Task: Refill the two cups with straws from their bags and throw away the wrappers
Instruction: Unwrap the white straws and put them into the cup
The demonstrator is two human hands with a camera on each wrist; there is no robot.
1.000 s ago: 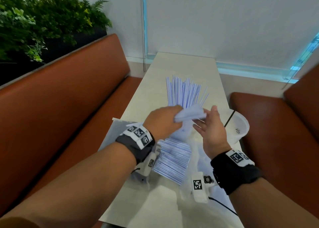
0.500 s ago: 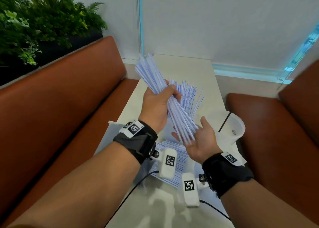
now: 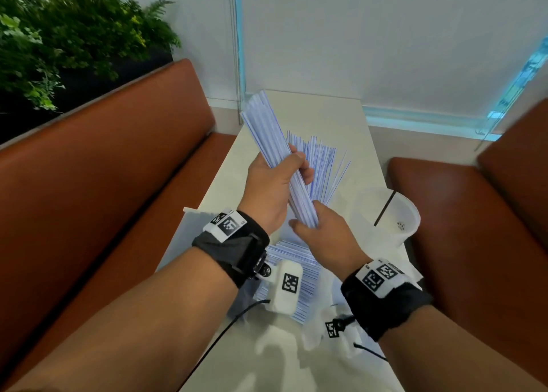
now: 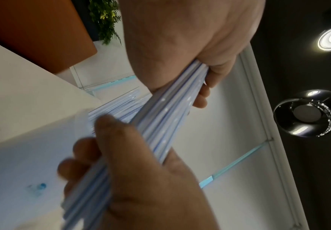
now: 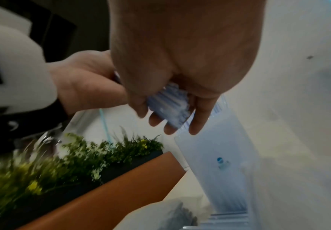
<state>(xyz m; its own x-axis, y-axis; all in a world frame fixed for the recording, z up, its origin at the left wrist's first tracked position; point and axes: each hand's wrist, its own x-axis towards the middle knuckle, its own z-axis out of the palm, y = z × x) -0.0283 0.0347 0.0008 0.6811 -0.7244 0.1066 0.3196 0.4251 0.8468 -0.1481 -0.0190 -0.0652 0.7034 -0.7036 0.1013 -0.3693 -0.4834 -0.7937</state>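
A thick bundle of white, blue-striped straws (image 3: 277,142) tilts up and to the left above the table. My left hand (image 3: 293,166) grips it round the middle, also seen in the left wrist view (image 4: 200,80). My right hand (image 3: 308,222) wraps round the bundle's lower end (image 5: 170,102). Behind the hands more straws (image 3: 323,163) fan upward; what holds them is hidden. A translucent cup (image 3: 397,213) stands to the right with one dark straw in it. Under my wrists lies a clear bag with straws (image 3: 299,261).
The narrow pale table (image 3: 326,118) runs away to the wall, with orange bench seats (image 3: 118,169) on both sides. Crumpled clear plastic (image 3: 323,332) lies near the front right of the table. Green plants (image 3: 59,35) stand behind the left bench.
My left hand lifted the straw bundle off the table and stood it at a tilt. My right hand, open under the lower end half a second ago, now holds that end.
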